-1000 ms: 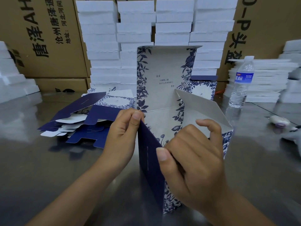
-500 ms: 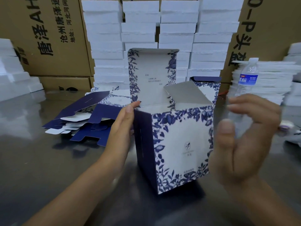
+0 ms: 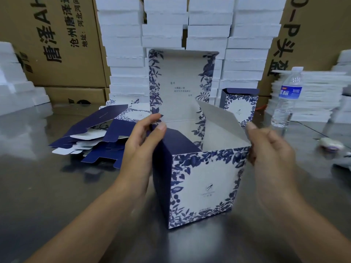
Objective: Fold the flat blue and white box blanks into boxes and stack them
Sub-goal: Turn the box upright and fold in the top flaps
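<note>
A blue and white floral box (image 3: 203, 186) stands upright on the metal table (image 3: 47, 196), its lid raised at the back and its side flaps open. My left hand (image 3: 144, 141) pinches the dark blue left flap at the top left corner. My right hand (image 3: 269, 154) is at the box's right side, with the thumb on the white right flap; the view is blurred there. A pile of flat blanks (image 3: 98, 137) lies to the left. One folded box (image 3: 240, 105) stands behind on the right.
Tall stacks of white foam blocks (image 3: 165, 31) and brown cartons (image 3: 57, 44) line the back. A water bottle (image 3: 286, 97) stands at the right in front of more white stacks (image 3: 311, 95). A small white object (image 3: 330, 146) lies at the far right.
The box was turned upright with its floral face toward me. My right hand let go, swung out to the right, and has come back to the box's right flap.
</note>
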A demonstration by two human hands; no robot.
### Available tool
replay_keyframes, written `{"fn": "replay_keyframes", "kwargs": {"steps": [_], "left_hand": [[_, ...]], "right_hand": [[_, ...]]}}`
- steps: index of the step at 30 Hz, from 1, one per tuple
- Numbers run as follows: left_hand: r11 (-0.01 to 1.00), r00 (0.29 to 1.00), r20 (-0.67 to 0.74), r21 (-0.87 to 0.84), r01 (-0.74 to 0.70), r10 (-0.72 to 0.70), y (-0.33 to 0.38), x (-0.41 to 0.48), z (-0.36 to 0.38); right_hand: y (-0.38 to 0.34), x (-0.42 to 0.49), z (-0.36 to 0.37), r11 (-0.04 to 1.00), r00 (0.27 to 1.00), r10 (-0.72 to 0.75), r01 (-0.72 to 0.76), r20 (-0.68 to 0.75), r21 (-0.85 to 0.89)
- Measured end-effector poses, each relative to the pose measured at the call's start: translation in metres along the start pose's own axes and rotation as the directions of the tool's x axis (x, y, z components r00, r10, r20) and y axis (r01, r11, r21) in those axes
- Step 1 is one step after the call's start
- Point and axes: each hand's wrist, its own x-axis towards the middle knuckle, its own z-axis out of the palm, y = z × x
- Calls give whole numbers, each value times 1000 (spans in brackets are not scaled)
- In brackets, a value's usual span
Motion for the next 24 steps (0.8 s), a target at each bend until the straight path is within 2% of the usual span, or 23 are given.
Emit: {"fn": "replay_keyframes", "kwargs": {"steps": [2,5,9,14,19,21,24], "left_hand": [[1000,1000,25,-26,14,-13,-3,1,-1],[997,998,55,-71,43,-39,-4,0,0],[989,992,99,-118,87,-76,-7,-3,0],[994,992,108,-83,70,-61,-6,-4,-1],[991,986,150,-108,84,-67,-9,-6,0],[989,986,153,-120,91,-72,-9,-7,1],[981,983,156,-153,119,-95,-8,-9,0]], "right_hand": [[4,-4,1,998,990,57,-52,127,-41],[2,-6,2,988,956,152,-154,250,-15],[-12,6,-5,966,897,191,-101,400,-236],[-28,14,-12,901,826,255,-15,503,-433],[-45,18,-16,894,743,349,-81,571,-441],[-48,17,-15,899,738,351,-94,576,-428],[-50,15,-13,901,768,346,-112,539,-419]]}}
